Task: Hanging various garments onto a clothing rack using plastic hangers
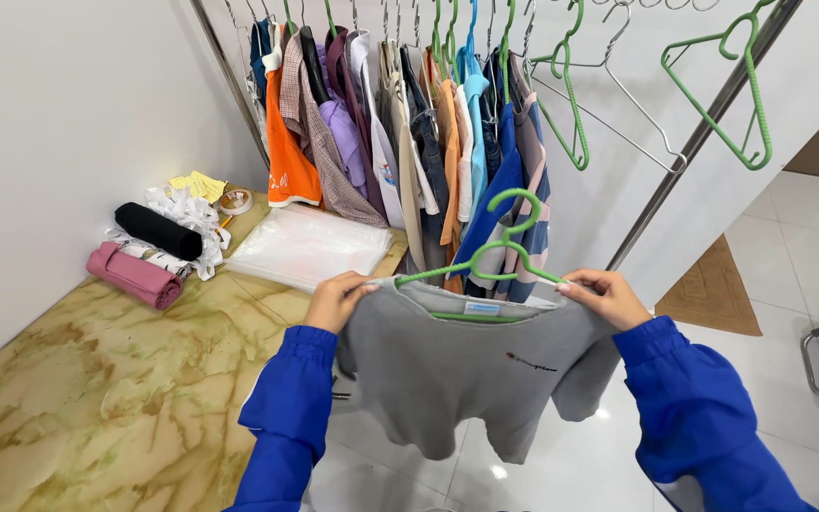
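A yellow-and-cream marbled countertop (pixel 97 379) runs along a plain white wall at the left, and beyond its edge lies a glossy white tiled floor (pixel 789 275). A slanted metal clothes rail (pixel 703 133) crosses the top of the view, crowded with hanging shirts and jeans (pixel 400 133) in orange, purple, checked, blue and striped cloth, with a few bare green plastic hangers (pixel 746 95) further along it. On the counter sit a rolled pink cloth (pixel 135 275), a rolled black cloth (pixel 156 230), a heap of white lace trim (pixel 187 213) and a stack of clear plastic bags (pixel 307 246). Both arms wear bright blue sleeves (pixel 703 408). The left hand (pixel 336 300) pinches the left shoulder of a grey short-sleeved sweatshirt (pixel 466 379), fingers curled tight on the fabric. The right hand (pixel 607 296) grips the other shoulder the same way, fingers closed over the cloth. A green plastic hanger (pixel 500 261) sits inside the neckline, its hook standing up between the two hands, and the sweatshirt hangs below them over the floor, just in front of the hanging clothes.
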